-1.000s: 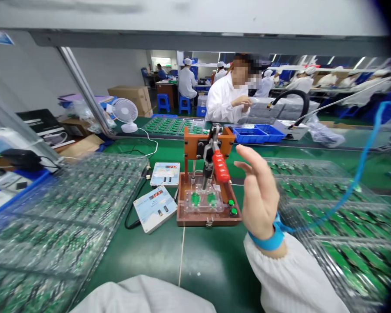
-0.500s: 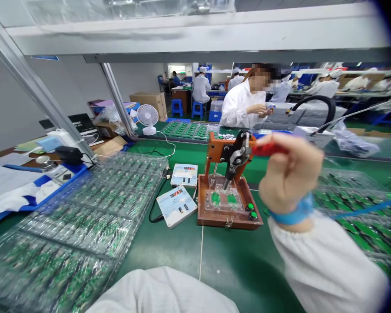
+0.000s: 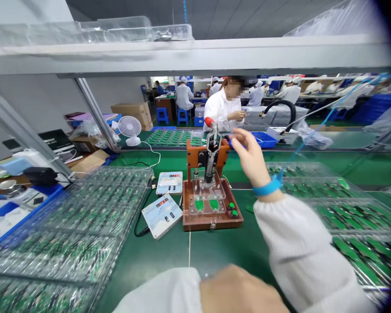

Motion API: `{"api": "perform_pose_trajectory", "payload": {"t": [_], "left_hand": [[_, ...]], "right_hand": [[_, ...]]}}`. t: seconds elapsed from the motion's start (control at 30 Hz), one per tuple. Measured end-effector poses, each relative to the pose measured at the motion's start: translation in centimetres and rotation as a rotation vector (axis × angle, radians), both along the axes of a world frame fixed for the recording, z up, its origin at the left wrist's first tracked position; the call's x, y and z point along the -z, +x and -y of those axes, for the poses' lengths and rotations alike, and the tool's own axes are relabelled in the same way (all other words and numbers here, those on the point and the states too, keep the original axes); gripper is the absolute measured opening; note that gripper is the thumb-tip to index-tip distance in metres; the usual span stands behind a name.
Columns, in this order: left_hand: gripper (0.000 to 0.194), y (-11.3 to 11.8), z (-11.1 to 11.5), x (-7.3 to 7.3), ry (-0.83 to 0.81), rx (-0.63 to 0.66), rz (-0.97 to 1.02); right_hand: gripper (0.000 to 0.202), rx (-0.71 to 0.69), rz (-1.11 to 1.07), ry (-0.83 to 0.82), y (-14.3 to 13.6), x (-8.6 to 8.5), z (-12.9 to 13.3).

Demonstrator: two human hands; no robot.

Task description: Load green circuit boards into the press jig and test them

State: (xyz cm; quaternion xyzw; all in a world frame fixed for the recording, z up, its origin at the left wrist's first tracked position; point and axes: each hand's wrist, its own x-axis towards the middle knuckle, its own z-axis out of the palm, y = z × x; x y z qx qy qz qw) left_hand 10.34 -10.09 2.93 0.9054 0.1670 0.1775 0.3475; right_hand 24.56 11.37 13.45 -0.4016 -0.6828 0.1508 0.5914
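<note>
My right hand [image 3: 249,156], a blue wrist strap [image 3: 267,187] on its wrist, hovers just right of the toggle clamp [image 3: 212,150] with its fingers loosely spread and nothing in them. The clamp's red-tipped handle [image 3: 209,122] points up. Its orange frame [image 3: 193,157] stands on a brown wooden test fixture [image 3: 195,225]. Two small green circuit boards [image 3: 199,204] sit in the clear lower plate, beneath a raised clear plate [image 3: 200,189]. At the bottom edge my left hand [image 3: 241,291] is blurred, its fingers out of sight.
Left of the fixture lie two white meters [image 3: 163,217] with red digits. Clear trays of green boards fill the left [image 3: 84,208] and right [image 3: 361,217]. One loose board [image 3: 249,209] lies beside the fixture. A shelf [image 3: 182,56] crosses above; a co-worker [image 3: 220,106] sits opposite.
My right hand has let go of the red handle, which has swung upright, and the upper clear plate has risen off the boards. My left hand has entered at the bottom. The view has shifted.
</note>
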Motion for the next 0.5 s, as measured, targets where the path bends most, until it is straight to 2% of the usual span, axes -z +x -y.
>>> {"api": "perform_pose_trajectory", "payload": {"t": [0.07, 0.13, 0.17, 0.2, 0.27, 0.33, 0.5], "left_hand": [[0.017, -2.7, -2.1, -0.6, 0.063, -0.254, 0.073], [0.024, -5.6, -4.4, -0.9, 0.164, -0.735, 0.214], [0.023, -6.9, -5.5, -0.8, 0.208, -0.891, 0.223], [0.021, -8.0, -6.5, -0.6, 0.256, -0.994, 0.208], [0.025, -9.2, -8.2, 0.0, 0.330, -1.064, 0.131], [0.033, -9.5, -9.5, 0.7, 0.374, -1.048, 0.057], [0.026, -8.2, -10.9, 1.8, 0.382, -1.009, 0.007]], "right_hand": [[0.035, 0.042, 0.034, -0.054, 1.2, 4.0, 2.8], [0.027, 0.018, 0.120, -0.118, 1.3, 7.4, 5.3], [0.025, -0.008, 0.171, -0.142, 1.0, 8.9, 6.2], [0.024, -0.033, 0.218, -0.160, 0.6, 10.0, 7.0], [0.025, -0.074, 0.298, -0.188, -0.4, 11.5, 7.8], [0.026, -0.096, 0.351, -0.214, -1.2, 12.1, 8.0], [0.016, -0.150, 0.385, -0.291, -1.6, 11.7, 7.1]]}}
